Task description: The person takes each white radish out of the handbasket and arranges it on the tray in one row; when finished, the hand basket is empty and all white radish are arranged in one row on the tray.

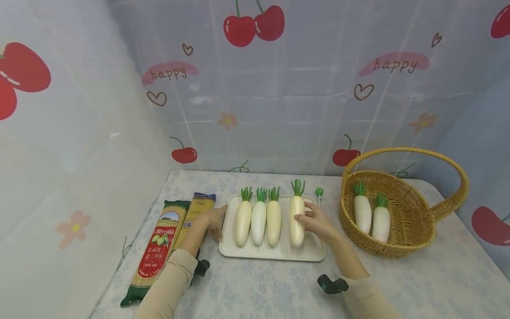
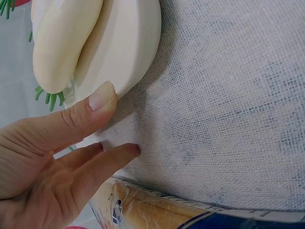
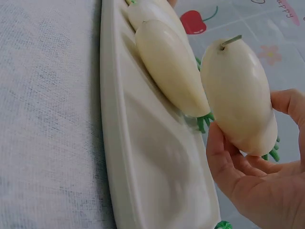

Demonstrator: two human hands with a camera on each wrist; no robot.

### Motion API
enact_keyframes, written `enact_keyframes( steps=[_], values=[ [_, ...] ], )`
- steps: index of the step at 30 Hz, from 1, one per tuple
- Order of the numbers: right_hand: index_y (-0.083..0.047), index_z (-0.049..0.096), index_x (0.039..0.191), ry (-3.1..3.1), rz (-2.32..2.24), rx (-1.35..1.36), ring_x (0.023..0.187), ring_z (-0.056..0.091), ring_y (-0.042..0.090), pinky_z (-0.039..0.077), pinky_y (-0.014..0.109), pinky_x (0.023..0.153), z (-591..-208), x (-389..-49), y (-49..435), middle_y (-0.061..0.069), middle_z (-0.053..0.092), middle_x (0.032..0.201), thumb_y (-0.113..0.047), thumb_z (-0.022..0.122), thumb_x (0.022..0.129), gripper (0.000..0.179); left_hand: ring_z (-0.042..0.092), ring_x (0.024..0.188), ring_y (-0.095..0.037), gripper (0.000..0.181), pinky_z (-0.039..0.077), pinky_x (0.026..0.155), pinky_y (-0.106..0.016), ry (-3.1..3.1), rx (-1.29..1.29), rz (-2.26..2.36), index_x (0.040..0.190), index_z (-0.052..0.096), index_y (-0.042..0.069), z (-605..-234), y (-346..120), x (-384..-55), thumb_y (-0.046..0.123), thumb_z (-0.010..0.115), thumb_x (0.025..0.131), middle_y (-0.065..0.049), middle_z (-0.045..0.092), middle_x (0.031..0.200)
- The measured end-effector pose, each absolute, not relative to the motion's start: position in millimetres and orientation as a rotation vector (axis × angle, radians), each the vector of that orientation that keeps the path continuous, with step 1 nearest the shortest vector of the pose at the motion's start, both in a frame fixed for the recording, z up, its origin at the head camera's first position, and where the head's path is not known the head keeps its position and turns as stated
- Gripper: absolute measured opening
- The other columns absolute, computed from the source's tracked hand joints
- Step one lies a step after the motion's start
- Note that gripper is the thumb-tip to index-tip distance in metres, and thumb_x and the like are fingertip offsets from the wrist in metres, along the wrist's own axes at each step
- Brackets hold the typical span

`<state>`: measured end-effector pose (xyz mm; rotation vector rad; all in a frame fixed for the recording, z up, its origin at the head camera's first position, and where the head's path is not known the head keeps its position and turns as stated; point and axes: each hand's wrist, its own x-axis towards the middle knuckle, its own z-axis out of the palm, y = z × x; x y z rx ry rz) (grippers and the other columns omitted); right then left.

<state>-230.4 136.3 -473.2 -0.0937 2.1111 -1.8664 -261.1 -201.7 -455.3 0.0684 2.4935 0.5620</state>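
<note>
Pasta packets (image 1: pixel 160 248), one labelled Olivoilà, lie left of the white tray (image 1: pixel 285 232). I see the left hand (image 1: pixel 214 220) at the tray's left rim, thumb against it, fingers loosely extended, grasping nothing. Three white radishes (image 1: pixel 258 223) line the tray's left half. I see the right hand (image 1: pixel 317 225) gripping a fourth radish (image 1: pixel 296 234) above the tray's right half. Right of the tray, a wicker basket (image 1: pixel 384 249) holds two more radishes (image 1: pixel 362 215).

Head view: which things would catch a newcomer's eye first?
Probably the white radishes: three lie side by side on the pale tray in the middle, and the right grip holds a fourth over its right part. Next comes the wicker basket at the right, with two more inside.
</note>
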Motion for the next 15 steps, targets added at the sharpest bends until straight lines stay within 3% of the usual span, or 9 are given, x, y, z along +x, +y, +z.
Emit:
enact_keyframes(
  steps=[10,15],
  values=[
    [0.009,0.028,0.141,2.199,-1.839,-0.005,0.084,0.061,0.021,0.053,0.032,0.070,-482,-235,124,0.029,0.056,0.112,-0.014,0.062,0.087,0.068,0.059,0.071,-0.021,0.116,0.052,0.060,-0.031,2.482,0.067,0.587,0.152,0.014,0.009,-454,-202,-260,-0.003,0.085,0.061,-0.025,0.030,0.148],
    [0.009,0.030,0.141,2.207,-1.827,0.031,0.080,0.062,0.020,0.053,0.031,0.065,-488,-238,120,0.029,0.056,0.112,-0.015,0.065,0.086,0.069,0.058,0.069,-0.021,0.116,0.052,0.059,-0.031,2.486,0.086,0.596,0.152,0.014,0.008,-456,-203,-261,-0.004,0.085,0.061,-0.026,0.030,0.147]
  ],
)
